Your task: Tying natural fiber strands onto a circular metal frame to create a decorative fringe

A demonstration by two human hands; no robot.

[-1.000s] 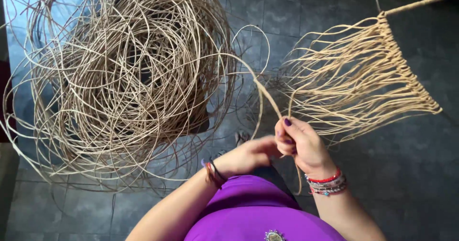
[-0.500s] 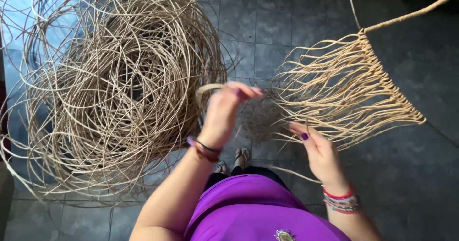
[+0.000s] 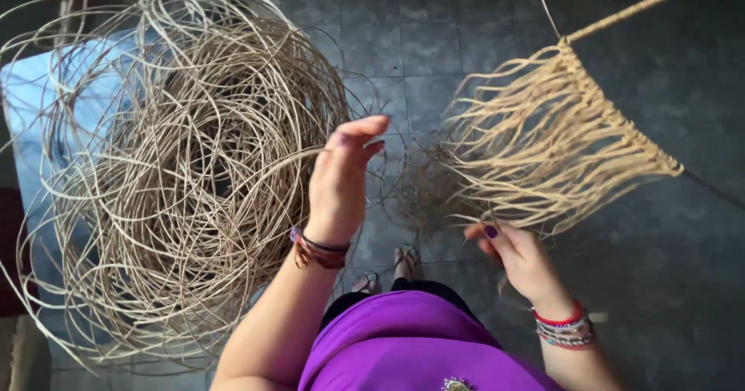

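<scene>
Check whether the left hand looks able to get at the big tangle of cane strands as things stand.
Probably yes. The left hand is raised right beside the cane tangle, fingers at a strand curving out of it, with nothing between them. The right hand is busy at the hanging fringe.

Purple top, dark bead bracelets on left wrist, red-and-silver bracelets on right, purple-painted nails.

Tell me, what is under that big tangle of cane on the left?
Under the cane tangle a pale blue surface shows at its left edge, and grey floor tiles lie around it. The coils cover whatever sits beneath its middle.
</scene>
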